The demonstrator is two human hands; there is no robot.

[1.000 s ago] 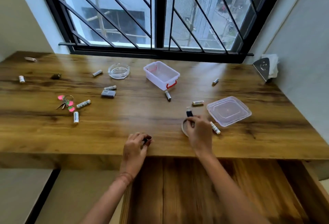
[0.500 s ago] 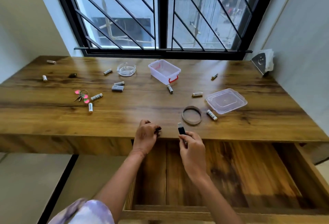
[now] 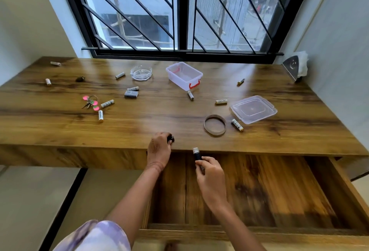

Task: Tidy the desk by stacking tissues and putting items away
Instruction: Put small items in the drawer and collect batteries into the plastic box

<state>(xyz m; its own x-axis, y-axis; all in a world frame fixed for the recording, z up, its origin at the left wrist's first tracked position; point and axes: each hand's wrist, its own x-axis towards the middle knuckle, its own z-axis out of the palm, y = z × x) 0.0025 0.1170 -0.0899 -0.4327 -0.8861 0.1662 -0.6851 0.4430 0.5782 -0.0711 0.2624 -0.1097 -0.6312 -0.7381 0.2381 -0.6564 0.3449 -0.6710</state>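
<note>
— Black plastic USB stick with a silver plug [image 3: 197, 154]: where is it now?
— Off the counter. Right hand [image 3: 211, 178] has it by the lower end, fingers [image 3: 200, 164] curled round it, plug pointing up. It sits over the open wooden drawer [image 3: 279, 194], just under the front edge of the wooden counter [image 3: 139, 119]. A second ago it was up beside the brown ring-shaped tape roll [image 3: 215, 125]. Roll hasn't moved.
— Left hand?
— Left hand [image 3: 159, 151] is in the same spot at the counter's front edge, fingers clenched on a small black piece [image 3: 171, 138]. Could be the stick's cap, too small to tell.
— What does that mean for the task?
— My read: pick-up is done, next is capping it or dropping it in the drawer. Early days otherwise. White cylindrical batteries [image 3: 237, 125] are scattered all over, the clear plastic bin with red handles [image 3: 184, 76] sits apart from its clear plastic lid [image 3: 253, 109], and the white tissues [image 3: 302, 63] at the far right corner are untouched.
</note>
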